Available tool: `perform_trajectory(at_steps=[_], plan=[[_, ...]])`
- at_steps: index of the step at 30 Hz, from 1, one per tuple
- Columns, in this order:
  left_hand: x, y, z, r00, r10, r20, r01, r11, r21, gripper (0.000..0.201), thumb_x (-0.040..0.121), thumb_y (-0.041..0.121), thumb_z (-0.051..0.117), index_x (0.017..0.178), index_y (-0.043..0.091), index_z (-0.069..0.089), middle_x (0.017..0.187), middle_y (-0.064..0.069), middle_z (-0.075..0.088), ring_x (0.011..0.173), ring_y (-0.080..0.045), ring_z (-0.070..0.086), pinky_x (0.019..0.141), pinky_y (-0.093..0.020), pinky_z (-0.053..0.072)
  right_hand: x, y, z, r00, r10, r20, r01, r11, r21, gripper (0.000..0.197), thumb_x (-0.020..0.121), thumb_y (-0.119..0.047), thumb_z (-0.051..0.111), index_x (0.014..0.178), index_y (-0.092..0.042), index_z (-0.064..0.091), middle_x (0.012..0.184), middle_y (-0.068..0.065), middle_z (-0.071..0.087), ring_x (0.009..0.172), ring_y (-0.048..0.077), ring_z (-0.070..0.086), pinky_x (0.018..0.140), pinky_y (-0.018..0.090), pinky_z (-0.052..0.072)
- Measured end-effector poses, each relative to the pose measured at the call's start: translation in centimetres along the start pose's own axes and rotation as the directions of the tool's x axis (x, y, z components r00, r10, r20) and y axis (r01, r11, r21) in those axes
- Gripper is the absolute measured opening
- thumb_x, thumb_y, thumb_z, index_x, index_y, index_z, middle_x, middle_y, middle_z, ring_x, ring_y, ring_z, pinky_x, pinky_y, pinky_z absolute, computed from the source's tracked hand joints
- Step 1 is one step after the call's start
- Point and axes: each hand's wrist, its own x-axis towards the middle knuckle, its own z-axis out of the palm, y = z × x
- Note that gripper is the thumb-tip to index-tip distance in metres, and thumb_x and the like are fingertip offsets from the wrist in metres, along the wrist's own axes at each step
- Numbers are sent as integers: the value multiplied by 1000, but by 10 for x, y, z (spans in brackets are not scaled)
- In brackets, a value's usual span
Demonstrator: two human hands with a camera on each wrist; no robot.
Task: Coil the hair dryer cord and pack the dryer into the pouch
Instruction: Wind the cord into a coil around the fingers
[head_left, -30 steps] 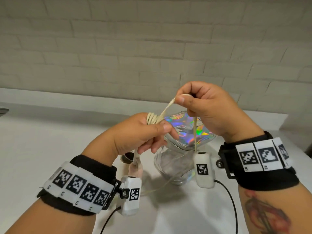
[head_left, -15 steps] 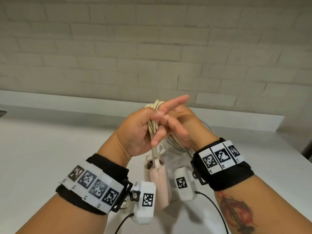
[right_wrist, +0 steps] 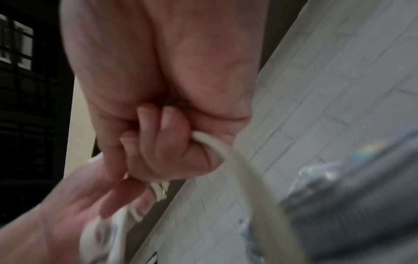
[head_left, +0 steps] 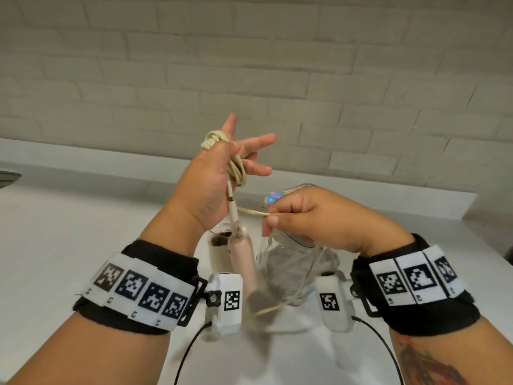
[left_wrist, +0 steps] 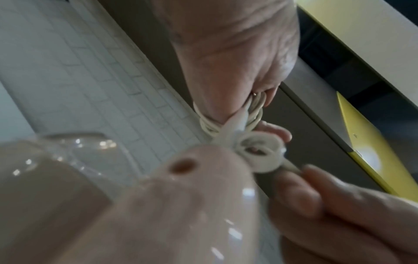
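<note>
My left hand (head_left: 222,162) is raised over the counter with its fingers spread straight. Several loops of the cream cord (head_left: 236,168) are wound round it near the thumb, as the left wrist view also shows at the cord (left_wrist: 228,125). The pink hair dryer (head_left: 244,262) hangs from that cord just below the hand, its barrel end beside it; it fills the near part of the left wrist view as the dryer (left_wrist: 181,205). My right hand (head_left: 270,218) pinches the loose run of cord (right_wrist: 217,148), which droops toward the counter. The clear pouch (head_left: 288,273) with an iridescent top stands under my right hand.
The white counter (head_left: 69,232) runs to a low ledge and a pale brick wall (head_left: 277,79) behind. A dark rim (head_left: 8,177) shows at the far left edge. Black camera cables (head_left: 383,348) trail from both wrists toward me.
My left hand has risen and spread its fingers with the coil still round it. My right hand has come out from behind it and dropped to the right, drawing a strand of cord sideways.
</note>
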Motion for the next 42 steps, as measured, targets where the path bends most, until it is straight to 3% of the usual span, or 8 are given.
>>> perform_trajectory(at_steps=[9,15,18,25,27,30,34,42], plan=[[-12,-15,-25,965,-261,-6,252,928,274,72,80,28,39,149,14,22,97,12,76,67,-12,67,105,-42,36,-24,-10,-39,973,-142,-184,195,928,317,19,84,-19,54,73,-15,70,50,-11,41,46,7,26,46,20,24],[-29,-2,-9,909,-330,253,182,863,471,42,74,48,58,96,14,71,77,-4,75,65,-25,57,72,-47,47,-5,-13,-35,919,-129,-373,263,904,336,18,86,-21,51,78,-13,65,48,-14,34,45,5,25,45,17,26],[-35,-4,-3,833,-390,393,214,881,423,34,79,38,57,100,17,74,54,-10,62,34,-13,44,81,-56,49,11,-14,-20,895,-96,-436,244,923,296,19,90,-22,51,78,-15,64,48,-12,33,43,6,26,45,20,27],[-37,-1,-5,802,-236,549,202,972,122,50,91,48,46,123,13,63,58,-6,67,31,-2,44,84,-26,50,46,-14,26,881,189,-434,-56,952,301,31,94,-27,50,76,-6,64,49,1,47,44,9,47,47,26,37],[-34,3,-2,849,-144,508,179,984,-20,57,89,51,46,130,11,56,69,-9,72,38,-4,55,84,-23,51,53,-14,50,844,331,-422,-329,941,82,38,93,-23,47,81,11,59,50,7,55,66,14,62,60,30,45],[-28,9,4,933,-76,352,124,985,-116,54,91,45,36,132,14,49,87,-9,76,66,-9,71,75,-20,54,46,-3,42,936,194,-294,-143,972,187,38,83,-34,52,87,3,59,59,6,48,55,18,44,51,31,35],[-20,7,3,989,-49,142,65,992,-106,44,94,40,37,132,21,47,113,-10,71,110,-19,66,99,-33,48,26,-1,27,983,61,-171,-86,986,-146,24,95,-34,49,95,-19,68,58,-4,50,48,2,42,52,23,36],[-20,-9,-3,989,-148,14,138,950,279,46,97,47,35,139,28,42,110,4,73,108,-8,66,107,-34,32,-4,-22,10,993,-117,-34,74,798,-598,15,87,-23,54,88,-24,69,84,-12,61,85,13,59,78,35,49]])
